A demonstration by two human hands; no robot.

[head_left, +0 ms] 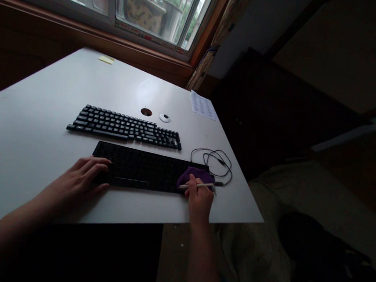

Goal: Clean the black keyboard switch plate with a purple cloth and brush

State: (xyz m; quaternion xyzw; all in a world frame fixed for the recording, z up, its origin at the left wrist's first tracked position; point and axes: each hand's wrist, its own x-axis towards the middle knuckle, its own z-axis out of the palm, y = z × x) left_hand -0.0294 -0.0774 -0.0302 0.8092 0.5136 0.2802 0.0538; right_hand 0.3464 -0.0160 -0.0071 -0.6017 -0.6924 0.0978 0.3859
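Observation:
A black keyboard base [134, 166] without visible raised keycaps lies near the front edge of the white desk. At its left end, my left hand [86, 175] grips the corner, fingers on top and thumb along the front edge. My right hand [199, 201] pinches a thin pale stick [198, 186] over the base's right end. A purple cloth [185, 174] lies under the stick's tip and those fingers, covering that end. Whether the cloth is wrapped on the tip cannot be made out. Just behind the base, black keycaps [123, 125] sit in keyboard-like rows.
A thin black cable [229, 166] loops on the desk [37, 109] to the right. Farther back are a round hole [146, 112], a white round cover [165, 118], a printed sheet [203, 105] and a yellow note [106, 59]. A window stands behind the desk.

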